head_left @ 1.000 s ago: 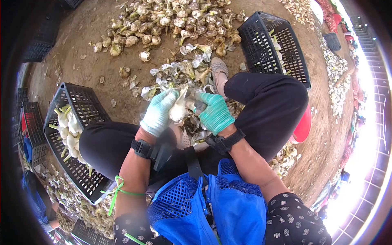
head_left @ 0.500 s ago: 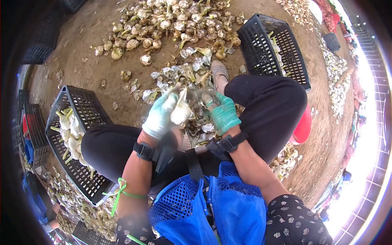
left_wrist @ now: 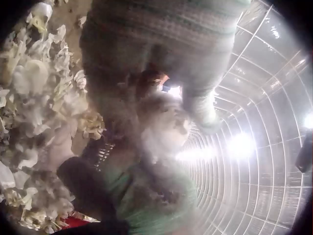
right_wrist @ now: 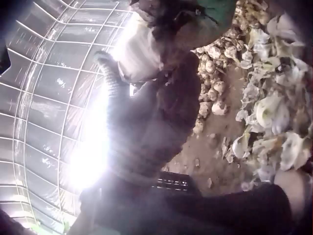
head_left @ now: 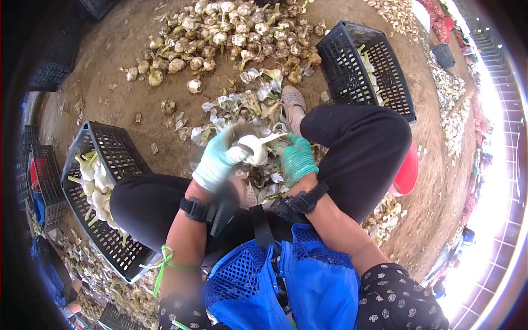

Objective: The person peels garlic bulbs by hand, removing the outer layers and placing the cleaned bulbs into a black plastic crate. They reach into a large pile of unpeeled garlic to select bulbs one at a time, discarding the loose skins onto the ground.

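My left hand (head_left: 220,159), in a pale green-white knit glove, grips a white garlic bulb (head_left: 256,150) above the floor between my legs. The bulb's stem points right, towards my right hand (head_left: 298,159). That hand wears a greener glove, its fingers bent and its fingertips right at the stem's end; I cannot tell whether they pinch it. In the left wrist view the bulb (left_wrist: 167,128) is blurred, between the dark left glove and the green right one. The right wrist view shows the bulb (right_wrist: 141,55) past my right thumb.
A heap of unpeeled garlic (head_left: 220,38) lies ahead, with loose skins (head_left: 242,107) nearer. Trimmed bulbs (head_left: 94,184) fill part of the black crate (head_left: 118,140) at left. Another black crate (head_left: 344,66) stands front right, holding pale bulbs. A red bucket (head_left: 406,175) sits beside my right knee.
My right hand pulled away rightward from the bulb, then came back near the stem. The left hand turned the bulb, so its stem swung from upward to rightward.
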### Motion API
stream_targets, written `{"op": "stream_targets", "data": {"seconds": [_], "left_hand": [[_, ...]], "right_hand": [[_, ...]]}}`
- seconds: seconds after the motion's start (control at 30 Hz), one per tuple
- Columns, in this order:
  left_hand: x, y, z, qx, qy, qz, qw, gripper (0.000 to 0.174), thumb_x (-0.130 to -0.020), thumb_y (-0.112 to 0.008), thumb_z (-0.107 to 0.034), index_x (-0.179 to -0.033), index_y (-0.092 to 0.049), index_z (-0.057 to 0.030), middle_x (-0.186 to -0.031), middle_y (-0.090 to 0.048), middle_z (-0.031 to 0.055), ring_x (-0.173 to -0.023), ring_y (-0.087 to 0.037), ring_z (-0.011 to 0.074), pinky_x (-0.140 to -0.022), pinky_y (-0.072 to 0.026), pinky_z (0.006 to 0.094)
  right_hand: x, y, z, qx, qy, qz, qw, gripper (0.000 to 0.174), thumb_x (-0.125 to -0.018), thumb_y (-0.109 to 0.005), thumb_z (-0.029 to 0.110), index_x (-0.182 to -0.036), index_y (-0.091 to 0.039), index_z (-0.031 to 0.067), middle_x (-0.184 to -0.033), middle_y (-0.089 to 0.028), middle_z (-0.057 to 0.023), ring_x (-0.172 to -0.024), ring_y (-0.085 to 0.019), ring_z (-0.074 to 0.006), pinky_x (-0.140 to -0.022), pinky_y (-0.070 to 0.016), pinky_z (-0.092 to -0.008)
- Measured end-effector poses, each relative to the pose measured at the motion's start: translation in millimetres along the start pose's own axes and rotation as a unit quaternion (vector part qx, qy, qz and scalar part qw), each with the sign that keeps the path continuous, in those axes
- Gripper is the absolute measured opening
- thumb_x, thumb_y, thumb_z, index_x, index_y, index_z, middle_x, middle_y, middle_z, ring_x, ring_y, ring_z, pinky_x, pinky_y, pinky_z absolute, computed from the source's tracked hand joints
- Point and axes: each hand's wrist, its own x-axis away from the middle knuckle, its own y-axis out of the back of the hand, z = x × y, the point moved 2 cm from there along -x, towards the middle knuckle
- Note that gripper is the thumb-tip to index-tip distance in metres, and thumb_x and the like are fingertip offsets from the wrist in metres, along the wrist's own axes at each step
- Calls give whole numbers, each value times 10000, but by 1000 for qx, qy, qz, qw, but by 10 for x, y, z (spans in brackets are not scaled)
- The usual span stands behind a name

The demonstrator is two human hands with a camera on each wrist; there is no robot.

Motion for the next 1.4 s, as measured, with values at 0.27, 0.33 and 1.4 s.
{"op": "stream_targets", "data": {"seconds": [0.27,0.33,1.4], "left_hand": [[16,27,23,219,73,-4,973,531,-601,-667,-28,-1077,-436,15,-962,-537,92,-864,-536,183,-744,-437,263],[16,36,77,244,55,-6,968,517,-599,-663,-22,-1066,-443,-1,-962,-537,88,-848,-538,178,-730,-440,255],[3,315,-81,536,53,-180,823,400,-846,-304,-392,-948,-493,-55,-886,-557,130,-738,-541,302,-579,-479,350]], "right_hand": [[70,-60,77,-48,-9,-33,998,231,-720,-449,-36,-938,-523,-25,-739,-532,-31,-621,-483,-90,-515,-426,-217],[81,-80,109,-182,-102,-41,977,228,-726,-437,-41,-930,-529,6,-796,-543,-47,-663,-533,-139,-553,-496,-274],[-162,59,-81,140,43,4,989,223,-708,-510,4,-922,-575,-1,-742,-581,-69,-629,-495,-119,-586,-405,-267]]}}
